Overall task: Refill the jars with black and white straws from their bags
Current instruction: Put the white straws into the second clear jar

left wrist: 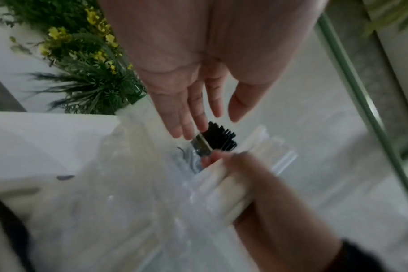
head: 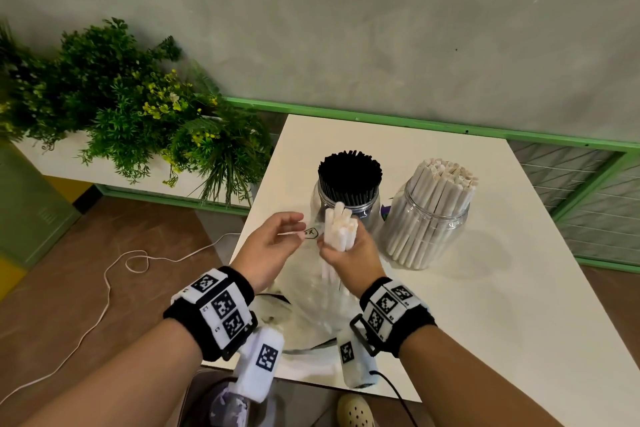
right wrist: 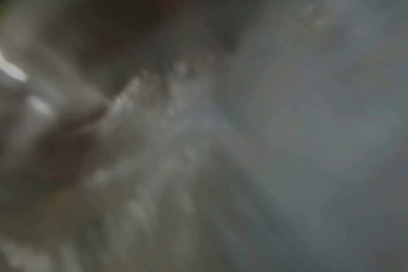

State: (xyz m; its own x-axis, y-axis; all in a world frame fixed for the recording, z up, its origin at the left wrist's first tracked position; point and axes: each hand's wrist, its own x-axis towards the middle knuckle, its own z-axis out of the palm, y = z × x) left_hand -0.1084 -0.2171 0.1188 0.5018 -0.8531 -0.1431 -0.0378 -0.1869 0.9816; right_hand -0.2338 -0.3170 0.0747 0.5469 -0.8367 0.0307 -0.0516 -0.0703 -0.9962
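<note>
My right hand (head: 346, 250) grips a bundle of white straws (head: 338, 227), its lower ends still inside a clear plastic bag (head: 311, 308) at the table's near edge. The same bundle of white straws (left wrist: 233, 185) shows blurred in the left wrist view, held by my right hand (left wrist: 273, 202). My left hand (head: 277, 241) hovers open just left of the bundle, fingers relaxed, holding nothing. Behind stand a clear jar packed with black straws (head: 349, 177) and a clear jar of white straws (head: 433, 215) to its right. The right wrist view is only blur.
The white table (head: 485, 288) has free surface right of the jars. Leafy plants (head: 131, 107) in a white planter stand to the left. A green-framed wire fence (head: 571, 191) borders the table's far right. A white cable (head: 114, 274) lies on the brown floor.
</note>
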